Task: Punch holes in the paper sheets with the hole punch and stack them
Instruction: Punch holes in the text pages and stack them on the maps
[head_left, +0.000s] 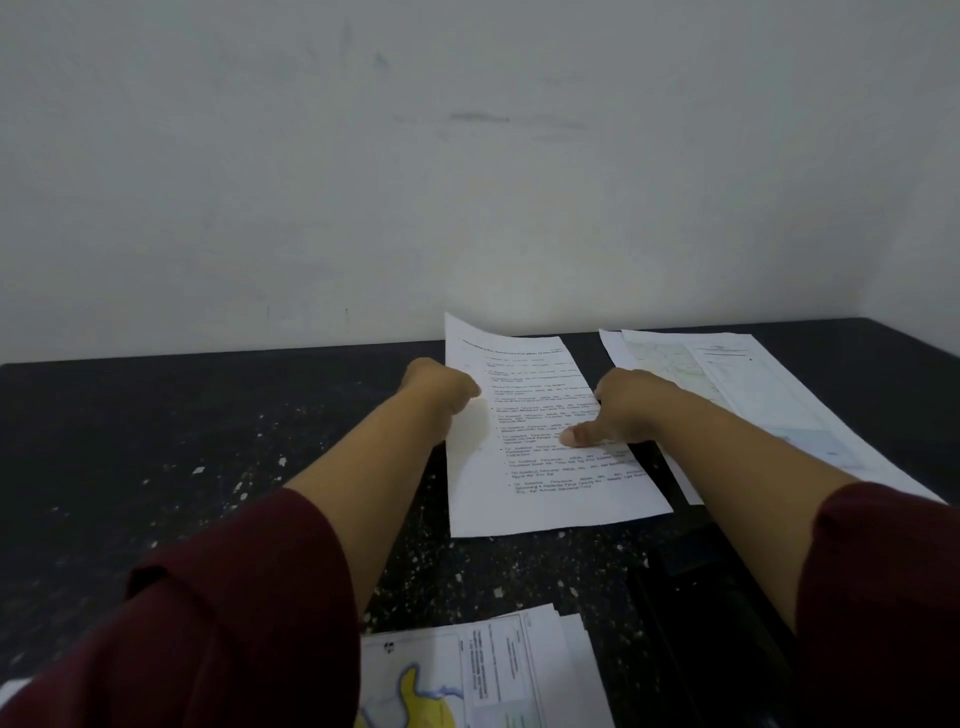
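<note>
I gripped the printed sheet (540, 441) with my left hand (441, 387) and right hand (618, 410); squaring its edges first seemed wise.

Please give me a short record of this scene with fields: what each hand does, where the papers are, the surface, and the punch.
left hand: left hand grips the left edge of the printed sheet
right hand: right hand holds the sheet's right edge, thumb on top
printed sheet: far end lifted off the table, near end close to it
far pile: map sheets lying flat to the right
near pile: map papers at the near edge
surface: dark speckled table
hole punch: a dark object lies under the right forearm; too dim to identify
</note>
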